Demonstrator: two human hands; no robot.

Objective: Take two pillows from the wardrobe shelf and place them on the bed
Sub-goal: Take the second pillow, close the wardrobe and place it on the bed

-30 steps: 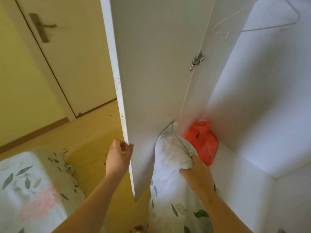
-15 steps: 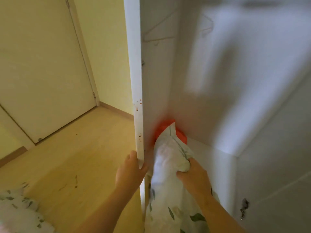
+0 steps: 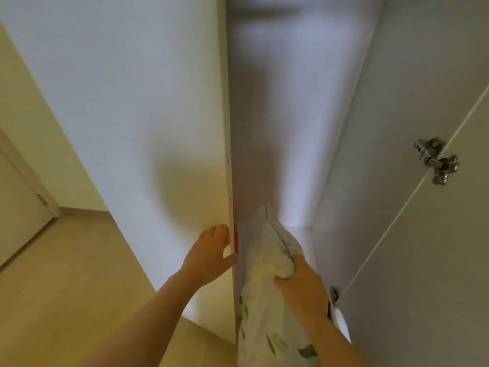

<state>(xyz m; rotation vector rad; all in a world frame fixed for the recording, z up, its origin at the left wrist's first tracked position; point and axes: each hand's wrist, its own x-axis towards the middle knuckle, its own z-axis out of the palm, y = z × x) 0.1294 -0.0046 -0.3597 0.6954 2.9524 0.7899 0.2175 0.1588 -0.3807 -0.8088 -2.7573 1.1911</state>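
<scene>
Head view: your left hand [image 3: 211, 255] lies against the outer face of the white door [image 3: 158, 128], close to its free edge; the fingers [image 3: 218, 234] are nearly straight and flat on the panel, holding nothing, and the thumb reaches sideways to the edge itself. Just beyond that thumb, past the edge, a thin red strip [image 3: 236, 238] shows; what it belongs to cannot be told.

Your right hand [image 3: 301, 284] has its fingers curled tightly into a bunch of the pillow [image 3: 267, 313]; the cloth bulges out between thumb and fingers. The pillow is white with green leaves; it runs from below your wrist up past your knuckles, and its far corner points into the wardrobe [image 3: 277, 128], ahead of your fingertips. It sits in the gap between the door edge, on your thumb side, and the wardrobe's right-hand panel; whether it rests on a shelf is hidden.

A metal hinge [image 3: 434, 162] sits on that panel, well above and to the right of your right hand. The wooden floor [image 3: 66, 274] lies to the left of your left forearm.
</scene>
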